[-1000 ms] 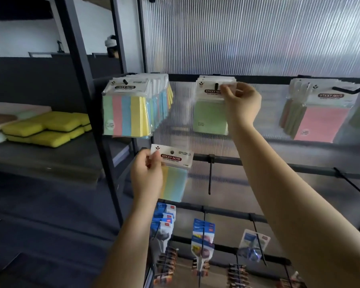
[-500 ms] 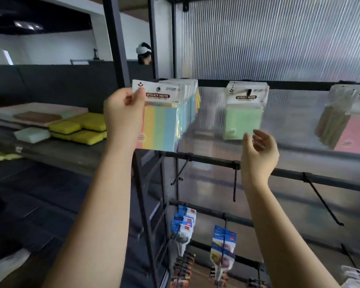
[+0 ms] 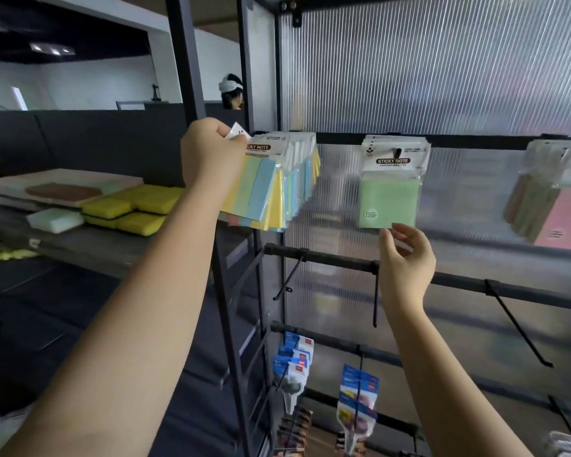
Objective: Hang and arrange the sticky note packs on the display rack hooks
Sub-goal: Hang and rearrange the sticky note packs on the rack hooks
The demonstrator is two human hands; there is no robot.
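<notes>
Black metal display rack backed by a ribbed translucent plastic panel; horizontal black rails carry long black hooks, several of them bare on the middle rail. To the left, a dark grey counter holds yellow sponges, a white sponge block and flat pale pads, with a white wall and dark ceiling beyond. Left hand, grip closed on the white header card of a multicolour striped sticky note pack, holds it tilted at the front of a row of like packs on the top-left hook; cannot tell whether its hole is over the hook tip, since the fingers cover it. Right hand is loosely open, fingers spread, holding nothing, just under the lower edge of the green sticky note packs hanging on the next hook. Pink and tan sticky note packs at the right are blurred and cut off by the frame. Blue carded items on the lower hooks are too small to identify. A second person's head shows behind the left post, partly hidden.
</notes>
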